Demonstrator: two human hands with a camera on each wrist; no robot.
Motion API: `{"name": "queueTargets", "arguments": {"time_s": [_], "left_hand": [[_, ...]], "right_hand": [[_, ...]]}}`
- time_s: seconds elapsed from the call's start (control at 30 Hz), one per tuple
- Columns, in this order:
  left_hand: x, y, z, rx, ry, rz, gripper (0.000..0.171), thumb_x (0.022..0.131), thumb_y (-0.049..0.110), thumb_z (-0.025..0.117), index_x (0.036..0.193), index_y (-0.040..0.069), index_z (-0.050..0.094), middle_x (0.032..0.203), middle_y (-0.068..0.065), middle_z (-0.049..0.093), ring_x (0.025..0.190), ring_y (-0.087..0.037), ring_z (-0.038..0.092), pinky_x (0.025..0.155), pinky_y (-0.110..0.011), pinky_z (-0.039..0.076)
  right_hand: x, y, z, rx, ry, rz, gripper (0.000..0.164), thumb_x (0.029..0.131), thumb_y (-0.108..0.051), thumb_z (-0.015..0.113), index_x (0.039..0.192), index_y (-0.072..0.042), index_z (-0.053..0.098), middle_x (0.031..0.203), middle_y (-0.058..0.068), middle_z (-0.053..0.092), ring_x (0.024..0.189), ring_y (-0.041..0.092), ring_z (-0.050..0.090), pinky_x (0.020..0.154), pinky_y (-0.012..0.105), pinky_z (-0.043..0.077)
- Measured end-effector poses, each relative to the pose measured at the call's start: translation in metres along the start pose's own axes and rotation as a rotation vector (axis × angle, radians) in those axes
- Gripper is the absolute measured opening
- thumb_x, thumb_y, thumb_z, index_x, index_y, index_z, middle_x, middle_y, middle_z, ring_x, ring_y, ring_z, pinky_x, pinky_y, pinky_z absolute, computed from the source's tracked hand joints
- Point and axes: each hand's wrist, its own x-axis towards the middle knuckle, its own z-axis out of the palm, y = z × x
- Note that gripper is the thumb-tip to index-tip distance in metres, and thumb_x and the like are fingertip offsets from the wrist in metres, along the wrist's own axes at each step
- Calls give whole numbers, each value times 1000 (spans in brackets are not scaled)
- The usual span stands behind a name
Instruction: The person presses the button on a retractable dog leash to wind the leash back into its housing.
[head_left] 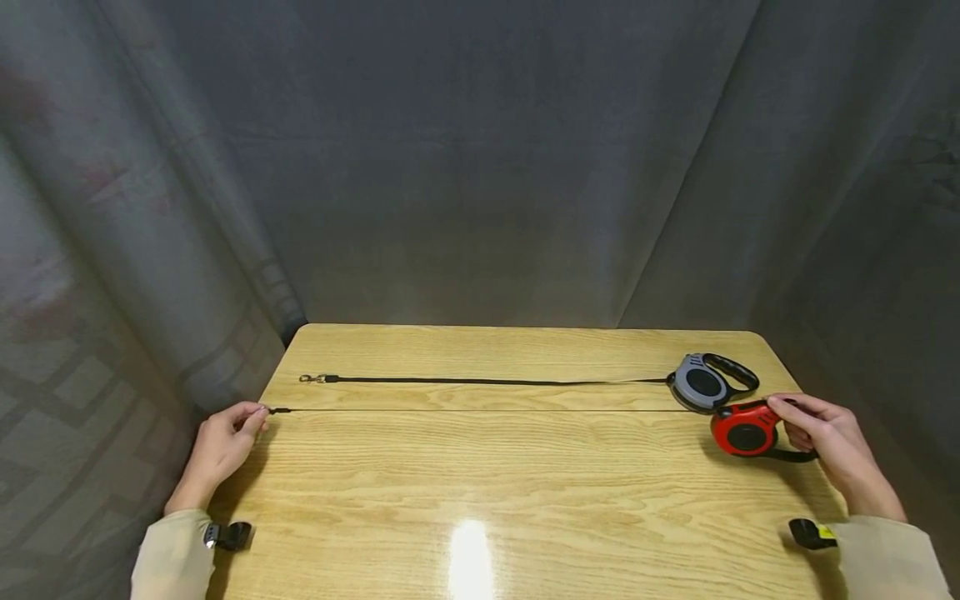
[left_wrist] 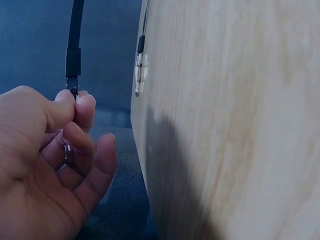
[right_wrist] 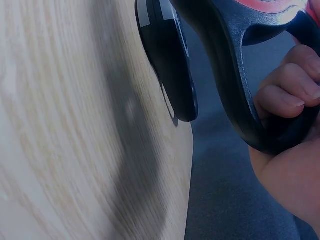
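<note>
A red retractable dog leash is held above the table's right side, its black handle gripped by my right hand. Its thin black cord runs straight across to my left hand at the left edge. There, thumb and forefinger pinch the leash's end just below a black sleeve; the metal clip is partly hidden by the fingers. Behind lies a grey retractable leash, its black strap drawn out leftward to a metal snap hook. Neither hand touches it.
The wooden table has rounded far corners, and both hands are near its side edges. Grey curtains hang behind and on both sides. Dark camera mounts, a left one and a right one, sit at the wrists.
</note>
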Motion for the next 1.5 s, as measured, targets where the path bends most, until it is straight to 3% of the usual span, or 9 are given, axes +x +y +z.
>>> {"name": "queueTargets", "arguments": {"time_s": [0.47, 1.5], "left_hand": [[-4, -2, 2, -11, 38, 46, 25, 110, 17, 59, 107, -2, 75, 93, -15, 77, 71, 1, 51, 64, -20, 41], [-5, 7, 4, -21, 17, 33, 26, 111, 20, 58, 107, 0, 75, 93, -13, 76, 72, -2, 51, 65, -21, 41]], "right_hand": [[1, -1, 4, 10, -8, -24, 32, 106, 0, 59, 100, -22, 81, 68, -7, 53, 56, 21, 33, 60, 41, 18], [-1, -2, 13, 26, -28, -32, 31, 107, 0, 58, 99, -21, 80, 67, -7, 53, 56, 21, 33, 60, 41, 18]]}}
